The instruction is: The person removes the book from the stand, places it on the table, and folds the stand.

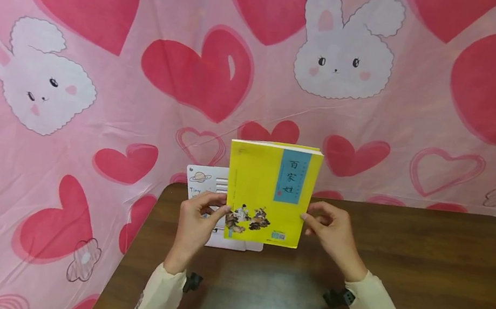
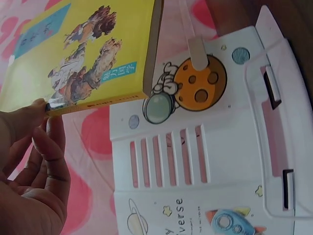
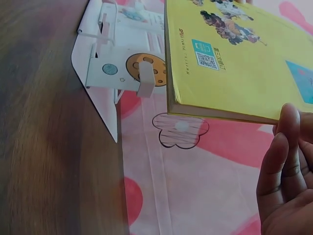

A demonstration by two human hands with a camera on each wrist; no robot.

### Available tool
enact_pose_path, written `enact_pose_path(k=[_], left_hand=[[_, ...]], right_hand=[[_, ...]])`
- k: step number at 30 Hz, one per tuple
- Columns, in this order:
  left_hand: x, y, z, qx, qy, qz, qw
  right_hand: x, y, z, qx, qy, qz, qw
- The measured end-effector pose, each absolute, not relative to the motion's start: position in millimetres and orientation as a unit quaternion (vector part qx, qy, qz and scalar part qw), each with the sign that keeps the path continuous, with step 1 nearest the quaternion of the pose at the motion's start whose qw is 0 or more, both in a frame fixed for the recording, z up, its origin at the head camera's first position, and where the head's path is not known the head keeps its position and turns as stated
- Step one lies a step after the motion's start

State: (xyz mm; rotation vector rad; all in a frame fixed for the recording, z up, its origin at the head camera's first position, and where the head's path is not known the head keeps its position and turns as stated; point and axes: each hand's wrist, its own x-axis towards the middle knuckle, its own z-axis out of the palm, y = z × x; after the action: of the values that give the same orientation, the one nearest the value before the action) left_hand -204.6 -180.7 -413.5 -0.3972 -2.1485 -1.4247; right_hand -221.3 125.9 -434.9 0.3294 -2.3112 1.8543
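Note:
A yellow book (image 1: 266, 190) with a blue title panel and small painted figures is held upright above the table, its front cover toward me. My left hand (image 1: 199, 223) pinches its left edge low down, thumb on the cover. The right hand (image 1: 332, 234) pinches the opposite edge at about the same height. Behind the book stands a white book stand (image 2: 230, 127) printed with a planet, an astronaut and a rocket; the book hides much of it in the head view. Slots, a front ledge and a clip (image 3: 146, 78) show on the stand in the wrist views.
The dark wooden table (image 1: 428, 283) carries the stand near its back left edge. A pink cloth (image 1: 163, 102) with hearts and rabbit faces hangs right behind the table and along its left side. Dark wrist devices (image 1: 338, 298) sit at both sleeves.

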Motion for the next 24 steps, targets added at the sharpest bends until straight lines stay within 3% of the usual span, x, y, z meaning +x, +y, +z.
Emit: enact_pose_path(k=[24], left_hand=[[-201.9, -154.2, -421.6, -0.166, -0.801, -0.539, 0.199]], right_hand=[[-205.9, 163.8, -438.2, 0.091, -0.786, 0.609, 0.056]])
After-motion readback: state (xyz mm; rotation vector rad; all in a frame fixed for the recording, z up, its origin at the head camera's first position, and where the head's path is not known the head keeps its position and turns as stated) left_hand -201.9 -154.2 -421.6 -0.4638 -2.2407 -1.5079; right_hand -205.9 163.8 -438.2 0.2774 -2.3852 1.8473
